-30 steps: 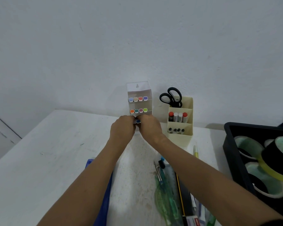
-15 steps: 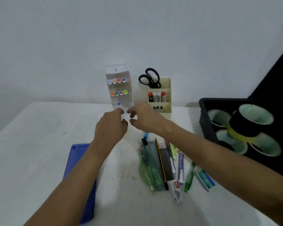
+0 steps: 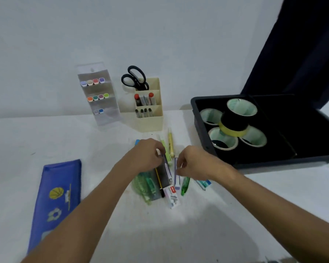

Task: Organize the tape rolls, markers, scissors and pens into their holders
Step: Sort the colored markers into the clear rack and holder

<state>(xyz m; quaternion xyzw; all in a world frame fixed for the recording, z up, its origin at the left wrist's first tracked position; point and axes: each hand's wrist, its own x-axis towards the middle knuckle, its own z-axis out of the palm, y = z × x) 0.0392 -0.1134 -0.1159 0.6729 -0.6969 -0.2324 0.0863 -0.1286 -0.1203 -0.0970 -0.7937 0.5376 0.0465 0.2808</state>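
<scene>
Nearest, both hands work the loose pile of pens [image 3: 168,168] still lying on the counter [image 3: 103,141]: the left hand [image 3: 147,155] and right hand [image 3: 193,162] each pinch a purple pen. Farther back, markers [image 3: 95,81] fill the clear holder [image 3: 99,95], scissors [image 3: 134,77] stand in the beige holder [image 3: 150,118], and tape rolls [image 3: 234,124] sit in the black bin [image 3: 201,130], so mostly pens remain.

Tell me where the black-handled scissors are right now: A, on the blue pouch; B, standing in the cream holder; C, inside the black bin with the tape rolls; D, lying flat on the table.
B: the scissors stand handles-up in the top back section of the cream holder, behind its rows of markers.
</scene>
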